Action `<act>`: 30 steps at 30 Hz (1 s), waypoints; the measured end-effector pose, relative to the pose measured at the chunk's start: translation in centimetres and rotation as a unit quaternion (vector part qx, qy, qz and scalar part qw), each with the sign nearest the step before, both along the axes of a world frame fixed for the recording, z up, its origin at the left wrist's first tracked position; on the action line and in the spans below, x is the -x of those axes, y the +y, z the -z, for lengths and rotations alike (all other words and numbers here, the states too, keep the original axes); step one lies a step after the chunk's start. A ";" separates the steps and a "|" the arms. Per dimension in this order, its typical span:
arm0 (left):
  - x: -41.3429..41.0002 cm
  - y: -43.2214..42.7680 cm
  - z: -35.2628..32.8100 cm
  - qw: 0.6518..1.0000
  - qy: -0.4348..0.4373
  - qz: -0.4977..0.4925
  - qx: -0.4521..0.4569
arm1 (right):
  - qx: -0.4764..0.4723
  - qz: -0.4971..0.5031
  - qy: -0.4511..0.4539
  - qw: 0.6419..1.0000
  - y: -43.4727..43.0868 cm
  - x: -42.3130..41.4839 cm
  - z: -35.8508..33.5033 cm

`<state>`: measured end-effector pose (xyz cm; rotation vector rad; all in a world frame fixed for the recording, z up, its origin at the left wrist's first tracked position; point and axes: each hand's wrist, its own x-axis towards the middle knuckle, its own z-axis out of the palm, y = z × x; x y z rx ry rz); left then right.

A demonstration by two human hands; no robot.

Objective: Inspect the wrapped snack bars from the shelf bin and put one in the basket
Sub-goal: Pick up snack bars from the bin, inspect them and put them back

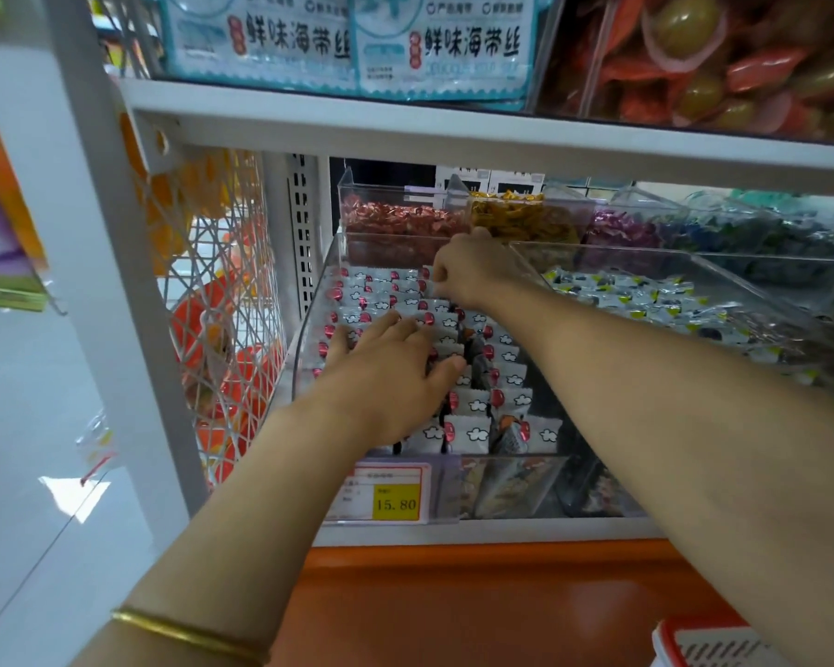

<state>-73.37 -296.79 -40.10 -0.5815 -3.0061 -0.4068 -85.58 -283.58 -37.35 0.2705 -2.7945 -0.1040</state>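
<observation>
**Shelf bin check: both grips among the bars**

The left grip (386,377) is lying spread, fingers straight, on the rows of white wrapped snack bars (477,406) standing in the clear shelf bin (309,324). The right grip (473,276) is reaching to the bin's far end with its fingers curled down, apparently pinching one bar; the fingertips are hidden. The basket (708,642) is sitting at the lower right, well apart.
</observation>
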 end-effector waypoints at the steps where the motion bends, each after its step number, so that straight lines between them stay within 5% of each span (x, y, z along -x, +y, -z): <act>1: 0.0 0.0 -0.1 1.000 0.000 0.000 -0.002 | -0.002 0.000 0.007 1.000 0.0 0.0 0.1; 7: -0.4 0.0 -0.6 1.000 0.014 -0.004 -0.019 | 0.282 -0.044 0.017 0.958 0.8 -0.8 -1.4; 11: -1.0 0.1 -1.4 0.992 0.063 -0.004 -0.105 | 0.370 -0.054 0.112 0.921 1.6 -4.5 -2.2; 15: -1.7 0.4 -1.8 0.965 0.104 -0.052 -0.234 | 0.533 -0.067 0.154 0.829 2.8 -10.0 -1.9; 19: -3.0 0.4 -2.2 0.937 0.072 -0.062 -0.335 | 0.689 -0.088 0.090 0.713 3.1 -14.9 -1.5; 26: -4.9 -0.7 -2.5 0.829 -0.098 -0.036 -0.550 | 0.830 -0.102 -0.042 0.546 4.3 -19.8 -0.5; 30: -5.4 -0.9 -2.5 0.762 -0.173 -0.018 -0.623 | 0.844 -0.094 -0.064 0.524 4.8 -20.3 -0.2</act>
